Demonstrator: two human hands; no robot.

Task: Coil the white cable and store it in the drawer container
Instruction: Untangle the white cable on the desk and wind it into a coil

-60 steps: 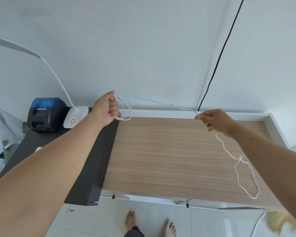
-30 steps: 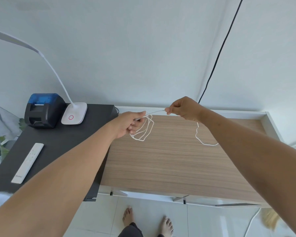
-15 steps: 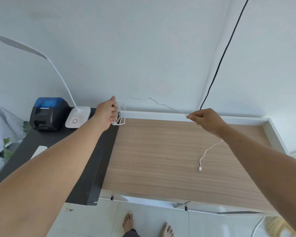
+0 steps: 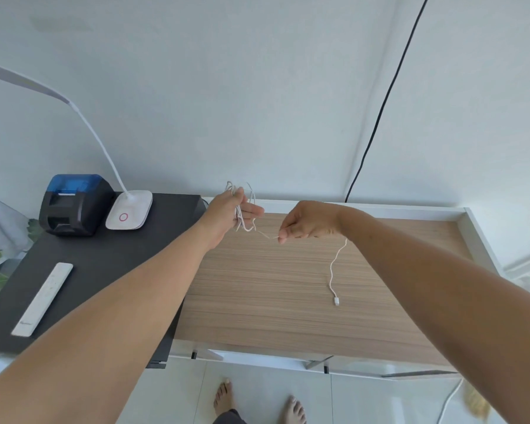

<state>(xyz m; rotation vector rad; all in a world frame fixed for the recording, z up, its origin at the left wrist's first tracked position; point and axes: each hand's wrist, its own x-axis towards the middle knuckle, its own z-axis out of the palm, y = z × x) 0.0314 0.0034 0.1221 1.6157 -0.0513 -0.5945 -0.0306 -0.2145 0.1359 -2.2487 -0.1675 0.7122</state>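
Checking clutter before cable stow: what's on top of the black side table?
On the black side table: a blue-lidded receipt printer, a white desk lamp base and a white remote. The left forearm covers its near right part; unseen there.

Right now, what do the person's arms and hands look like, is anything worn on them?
Both arms are bare for all their visible length: no sleeves in view. The left hand and right hand wear no gloves, and no watch, bracelet or ring shows on them.

A home office: receipt printer (image 4: 74,203), desk lamp (image 4: 129,209), bare feet (image 4: 257,405).
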